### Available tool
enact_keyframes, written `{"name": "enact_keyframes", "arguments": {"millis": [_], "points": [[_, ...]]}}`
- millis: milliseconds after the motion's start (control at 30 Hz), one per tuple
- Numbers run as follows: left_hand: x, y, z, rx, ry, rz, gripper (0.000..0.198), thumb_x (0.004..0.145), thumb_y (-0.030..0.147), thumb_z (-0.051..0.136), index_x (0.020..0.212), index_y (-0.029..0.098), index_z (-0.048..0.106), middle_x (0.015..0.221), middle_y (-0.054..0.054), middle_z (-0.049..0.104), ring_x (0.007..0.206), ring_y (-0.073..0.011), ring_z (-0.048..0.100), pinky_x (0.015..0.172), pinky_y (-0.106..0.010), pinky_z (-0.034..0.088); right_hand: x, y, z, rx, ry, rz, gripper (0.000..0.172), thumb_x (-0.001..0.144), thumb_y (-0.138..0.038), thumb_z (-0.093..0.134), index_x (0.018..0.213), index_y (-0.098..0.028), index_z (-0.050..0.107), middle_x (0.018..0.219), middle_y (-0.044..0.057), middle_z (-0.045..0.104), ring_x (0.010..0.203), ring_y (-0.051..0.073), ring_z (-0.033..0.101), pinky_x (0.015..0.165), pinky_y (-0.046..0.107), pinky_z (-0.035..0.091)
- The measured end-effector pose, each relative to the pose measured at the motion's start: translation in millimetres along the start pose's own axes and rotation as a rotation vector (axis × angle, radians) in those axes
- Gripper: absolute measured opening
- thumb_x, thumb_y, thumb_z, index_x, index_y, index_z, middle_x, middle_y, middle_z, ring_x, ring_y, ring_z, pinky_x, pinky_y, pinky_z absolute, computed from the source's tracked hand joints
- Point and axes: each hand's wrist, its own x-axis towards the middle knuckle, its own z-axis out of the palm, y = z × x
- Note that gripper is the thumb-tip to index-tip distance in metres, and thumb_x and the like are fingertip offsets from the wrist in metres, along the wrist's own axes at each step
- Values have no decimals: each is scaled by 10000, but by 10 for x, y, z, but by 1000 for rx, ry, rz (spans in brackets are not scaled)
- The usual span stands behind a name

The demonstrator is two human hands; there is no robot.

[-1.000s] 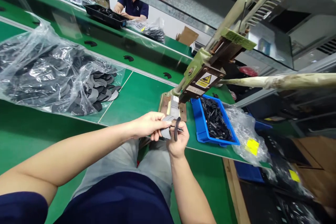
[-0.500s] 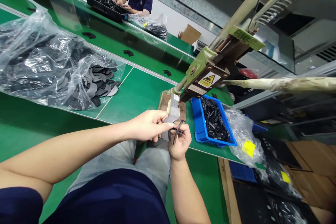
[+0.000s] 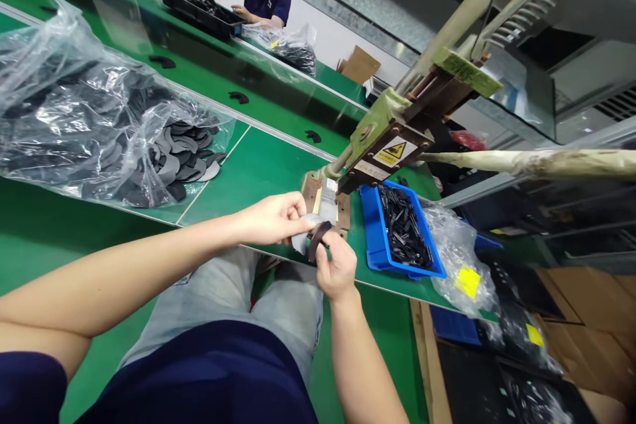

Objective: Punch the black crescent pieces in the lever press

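Note:
My left hand (image 3: 273, 218) is closed on a light grey curved piece (image 3: 299, 242), pinched between thumb and fingers. In my right hand (image 3: 339, 266) is a dark curved strip (image 3: 318, 241), held close beside the grey piece; whether the two touch I cannot tell. Both hands are in front of the base (image 3: 328, 202) of a green hand press (image 3: 378, 136), at the bench's near edge. To the right of the press stands a blue bin (image 3: 373, 238) full of small black parts (image 3: 403, 225).
A large clear bag (image 3: 74, 119) spills grey curved pieces (image 3: 183, 159) at the left. Several dark curved parts (image 3: 239, 97) lie on the green strip behind the bench. Across it a co-worker (image 3: 263, 0) reaches at a black tray (image 3: 199, 13). The press lever (image 3: 521, 160) extends right.
My hands have moved slightly apart. The dark strip has turned, its broad face now showing, and the grey piece has shifted left. The co-worker's one hand has risen off the tray.

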Motion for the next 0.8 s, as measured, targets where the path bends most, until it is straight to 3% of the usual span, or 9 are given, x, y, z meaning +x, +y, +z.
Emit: {"name": "enact_keyframes", "arguments": {"millis": [100, 200, 467, 567, 667, 733, 800], "points": [[-58, 43, -1, 270, 192, 250, 313, 942, 509, 693, 925, 206, 620, 913, -17, 651, 784, -155, 606, 735, -296, 489, 22, 26, -54, -54, -68, -49, 172, 991, -217, 536, 1076, -206, 685, 955, 79, 733, 883, 188, 667, 823, 356, 536], [-91, 71, 54, 412, 112, 387, 332, 970, 452, 662, 763, 203, 592, 822, -15, 589, 830, -181, 562, 790, -319, 451, 34, 21, -41, -92, -73, -80, 174, 994, -217, 539, 1093, -202, 682, 919, 73, 717, 844, 180, 641, 780, 347, 517], [-8, -145, 183, 87, 36, 187, 426, 950, 445, 668, 663, 195, 476, 739, 29, 477, 693, -127, 455, 652, -271, 376, 8, -22, -35, -115, -19, -102, 146, 993, -234, 542, 1056, -205, 671, 870, 62, 699, 801, 175, 636, 743, 339, 509], [-1, -166, 204, -96, 38, 122, 349, 899, 472, 740, 828, 203, 530, 796, 39, 525, 723, -121, 487, 660, -250, 407, 15, -25, -102, -104, -16, -105, 179, 996, -228, 536, 1121, -217, 663, 926, 67, 720, 844, 180, 666, 768, 343, 540], [-11, -157, 237, -294, -127, 46, 368, 906, 500, 734, 1028, 209, 545, 885, 20, 607, 775, -135, 573, 681, -254, 479, 33, -52, -227, -85, -47, -121, 200, 996, -230, 544, 1157, -229, 662, 966, 63, 737, 875, 176, 685, 794, 341, 566], [-19, -156, 257, -299, -223, 52, 345, 935, 501, 701, 1030, 196, 570, 902, 2, 627, 795, -146, 604, 698, -270, 514, 38, -92, -331, -29, -95, -77, 198, 1004, -250, 544, 1154, -231, 672, 995, 62, 744, 899, 172, 690, 821, 340, 574], [-23, -160, 267, -163, -194, 154, 283, 960, 459, 683, 980, 186, 613, 891, -12, 634, 803, -152, 610, 730, -282, 527, 30, -144, -431, 75, -134, 58, 210, 1021, -287, 536, 1157, -230, 686, 1021, 61, 744, 924, 165, 692, 853, 336, 574]]}}
